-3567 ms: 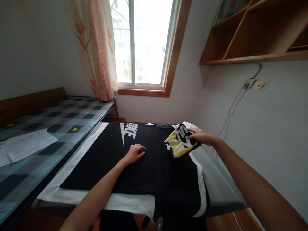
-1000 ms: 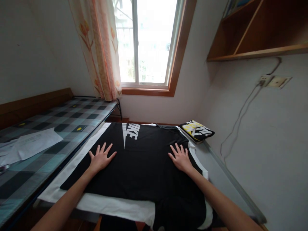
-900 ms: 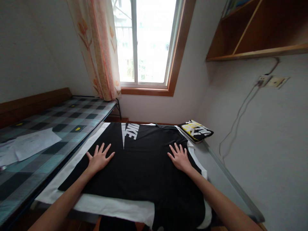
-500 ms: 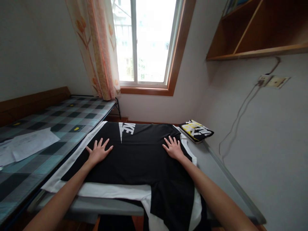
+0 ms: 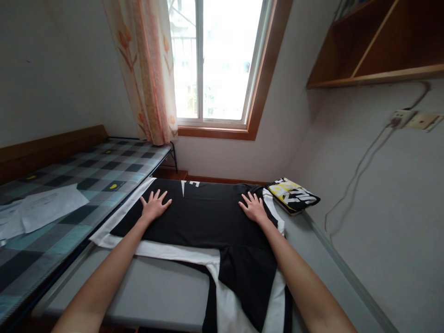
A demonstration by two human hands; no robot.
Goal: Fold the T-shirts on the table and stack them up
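Atop the shirt (image 5: pixel 204 222), left grip (image 5: pixel 153 206) and right grip (image 5: pixel 254 208) lie splayed.

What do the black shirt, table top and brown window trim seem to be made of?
Black shirt: probably matte knit fabric; the sleeve lies limp, creased softly.
Table top: smooth plastic or laminate, perhaps, from its even grey.
Brown window trim: dull, likely wood by colour; no grain discernible.

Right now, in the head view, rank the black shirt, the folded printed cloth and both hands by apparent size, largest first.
1. Black shirt
2. Folded printed cloth
3. Left hand and right hand: too alike to rank
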